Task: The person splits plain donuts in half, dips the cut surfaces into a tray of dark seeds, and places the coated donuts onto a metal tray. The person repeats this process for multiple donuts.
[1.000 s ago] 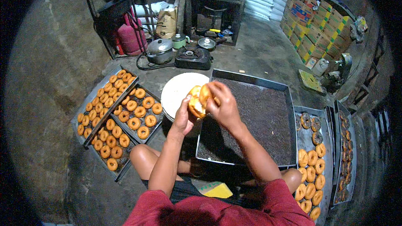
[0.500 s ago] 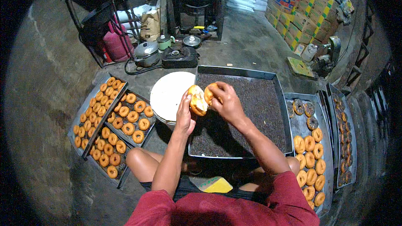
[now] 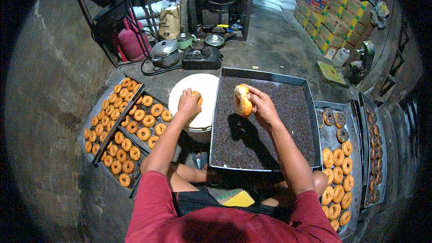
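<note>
My left hand (image 3: 188, 105) grips a doughnut (image 3: 197, 98) at the top of a round bucket with a white surface (image 3: 182, 85). The doughnut is mostly hidden by my fingers, and I cannot tell how far it touches the white surface. Over a large square tray (image 3: 310, 108) of dark brown sprinkles (image 3: 279, 139), my right hand (image 3: 263, 104) holds up another doughnut (image 3: 243, 103) on edge, its pale side facing left. Its shadow falls on the sprinkles below.
Trays of plain ring doughnuts (image 3: 143, 133) lie at the left. At the right, a tray (image 3: 330, 132) holds plain and dark-coated doughnuts, with a tilted tray (image 3: 373, 153) beside it. A black stove (image 3: 201, 58), a lidded pot (image 3: 164, 53) and stacked cartons (image 3: 333, 22) stand farther back.
The hands have parted. My left hand has moved left to the bucket top with a doughnut in it; my right hand has moved right, holding its doughnut above the sprinkles.
</note>
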`<action>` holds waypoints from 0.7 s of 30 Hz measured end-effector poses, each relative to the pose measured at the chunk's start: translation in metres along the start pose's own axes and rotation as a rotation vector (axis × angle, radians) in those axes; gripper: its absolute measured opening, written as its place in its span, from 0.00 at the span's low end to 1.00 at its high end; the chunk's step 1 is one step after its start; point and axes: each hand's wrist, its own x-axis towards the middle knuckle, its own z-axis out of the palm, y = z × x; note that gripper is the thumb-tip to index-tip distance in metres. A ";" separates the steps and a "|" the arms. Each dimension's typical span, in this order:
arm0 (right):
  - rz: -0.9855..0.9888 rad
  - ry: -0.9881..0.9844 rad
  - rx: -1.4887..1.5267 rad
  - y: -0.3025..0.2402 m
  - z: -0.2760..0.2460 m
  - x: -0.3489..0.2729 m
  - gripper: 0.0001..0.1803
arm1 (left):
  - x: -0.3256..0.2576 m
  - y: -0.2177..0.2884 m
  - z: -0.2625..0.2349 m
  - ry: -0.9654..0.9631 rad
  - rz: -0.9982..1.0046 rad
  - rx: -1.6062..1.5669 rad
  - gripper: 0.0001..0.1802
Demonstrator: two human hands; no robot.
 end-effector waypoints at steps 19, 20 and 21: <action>-0.852 0.002 -0.962 -0.036 0.098 -0.020 0.26 | -0.059 0.110 -0.073 -0.006 -0.479 -2.220 0.23; -0.862 -0.075 -0.993 -0.040 0.098 -0.026 0.26 | -0.063 0.103 -0.071 -0.062 -0.453 -2.265 0.23; -0.840 -0.089 -1.005 -0.035 0.081 -0.026 0.26 | -0.063 0.109 -0.070 -0.076 -0.488 -2.266 0.24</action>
